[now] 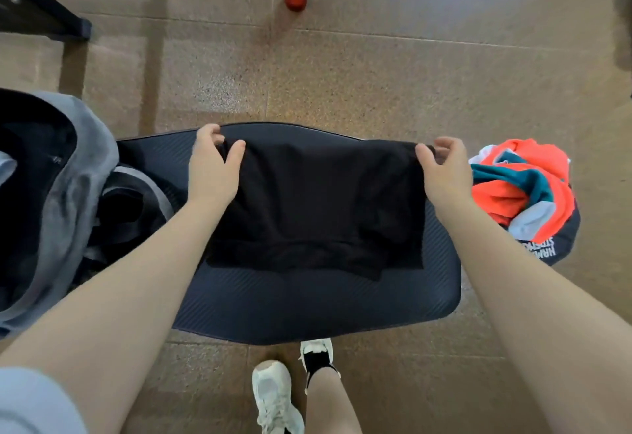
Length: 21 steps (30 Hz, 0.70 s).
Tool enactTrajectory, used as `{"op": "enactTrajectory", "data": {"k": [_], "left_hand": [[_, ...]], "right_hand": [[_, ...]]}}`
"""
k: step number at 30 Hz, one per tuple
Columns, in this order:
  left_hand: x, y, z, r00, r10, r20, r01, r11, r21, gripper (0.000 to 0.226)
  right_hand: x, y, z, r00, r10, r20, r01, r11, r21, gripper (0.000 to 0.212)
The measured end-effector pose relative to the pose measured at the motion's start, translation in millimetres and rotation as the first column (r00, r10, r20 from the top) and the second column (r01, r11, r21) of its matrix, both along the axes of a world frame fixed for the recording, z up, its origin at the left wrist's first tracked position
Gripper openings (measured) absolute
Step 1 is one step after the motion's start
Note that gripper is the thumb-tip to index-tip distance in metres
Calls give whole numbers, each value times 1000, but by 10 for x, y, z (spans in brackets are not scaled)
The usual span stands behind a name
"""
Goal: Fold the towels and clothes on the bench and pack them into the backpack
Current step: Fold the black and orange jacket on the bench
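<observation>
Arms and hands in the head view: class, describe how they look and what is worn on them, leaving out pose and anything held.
Both forearms are bare, with no watch, bracelet or gloves on the left hand or right hand. No rings show. A pale grey-blue short sleeve covers the left upper arm at the frame's lower corner; no right sleeve is in view.

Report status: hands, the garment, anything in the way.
Left hand and right hand each pinch a far corner of the black garment. It lies spread on the bench. Nothing in the way.
</observation>
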<state>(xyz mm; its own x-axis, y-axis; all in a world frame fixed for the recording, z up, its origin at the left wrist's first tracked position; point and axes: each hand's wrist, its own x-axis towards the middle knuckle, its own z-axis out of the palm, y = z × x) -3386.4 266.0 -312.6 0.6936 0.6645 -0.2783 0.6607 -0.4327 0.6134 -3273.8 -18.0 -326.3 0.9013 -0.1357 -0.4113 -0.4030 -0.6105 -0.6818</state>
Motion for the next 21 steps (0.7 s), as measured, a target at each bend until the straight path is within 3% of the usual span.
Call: {"op": "enactTrajectory", "data": {"k": [2,4,6,8,9,10,13,15,18,21], "left_hand": [[-46,-96,9,982,-187,25,178,962,209,48],[-190,-325,20,897,-441,-21,425,849,314,55],[-365,-608,1,746,-657,-108,651,686,325,63],[-510,-806,-105,607,-765,-217,781,525,338,65],[-559,-850,-180,577,-770,-273,806,483,341,65],[-589,-868,-248,574,-753,-322,812,475,339,65],[-605,-867,-379,593,-697,-404,805,497,324,67],[-562,-908,-350,605,-683,-410,796,521,307,67],[-440,-1007,-192,643,-696,-319,762,540,357,65],[-243,-1138,-100,575,-759,-305,806,464,367,80]], "right_hand": [[-96,13,42,991,81,110,-72,994,-85,46],[-352,18,92,930,298,215,-239,935,-262,56],[-692,48,105,785,591,186,-475,767,-432,64],[-957,76,29,594,801,79,-645,532,-548,66],[-1034,72,-32,550,835,24,-666,455,-591,67],[-1059,45,-100,571,821,-22,-652,436,-620,67],[-1000,-134,-204,778,623,-82,-520,565,-640,69],[-949,-260,-185,866,480,-138,-471,694,-545,70],[-960,-326,-59,952,291,-99,-306,871,-385,63],[-989,-229,30,989,110,-103,-137,942,-307,56]]}}
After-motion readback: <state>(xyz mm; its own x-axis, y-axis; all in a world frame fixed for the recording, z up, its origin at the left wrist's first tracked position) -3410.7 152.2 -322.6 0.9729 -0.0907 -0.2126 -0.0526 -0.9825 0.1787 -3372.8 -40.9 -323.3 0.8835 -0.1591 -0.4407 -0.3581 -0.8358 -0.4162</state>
